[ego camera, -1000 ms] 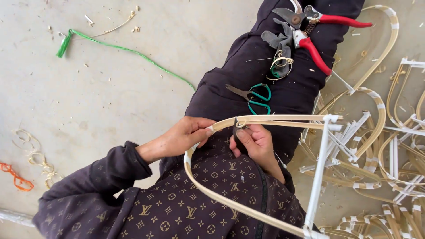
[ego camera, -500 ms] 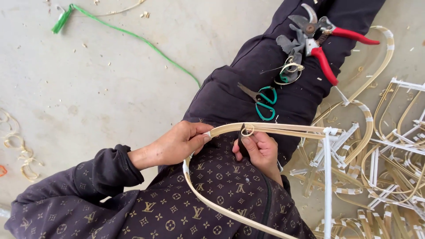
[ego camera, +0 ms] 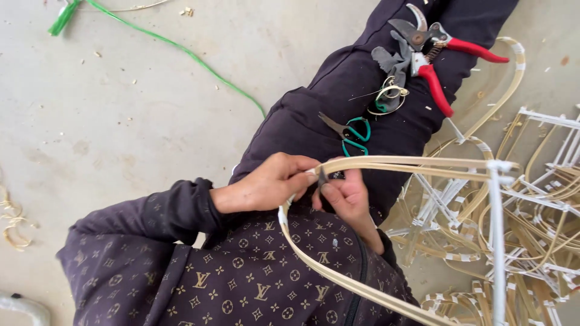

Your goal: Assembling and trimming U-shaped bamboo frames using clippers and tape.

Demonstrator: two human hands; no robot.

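Bamboo strip frame [ego camera: 417, 164] light, springy, splinter-prone | left hand [ego camera: 266, 186] pinches bend | right hand [ego camera: 344, 196] pinches it at 3 o'clock | grip near bend

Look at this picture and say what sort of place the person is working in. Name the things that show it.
Probably a craft workspace on a bare concrete floor, where cane or bamboo frames are made by hand. A heap of bent strip frames lies alongside, and red-handled cutters and small scissors rest on the person's leg.
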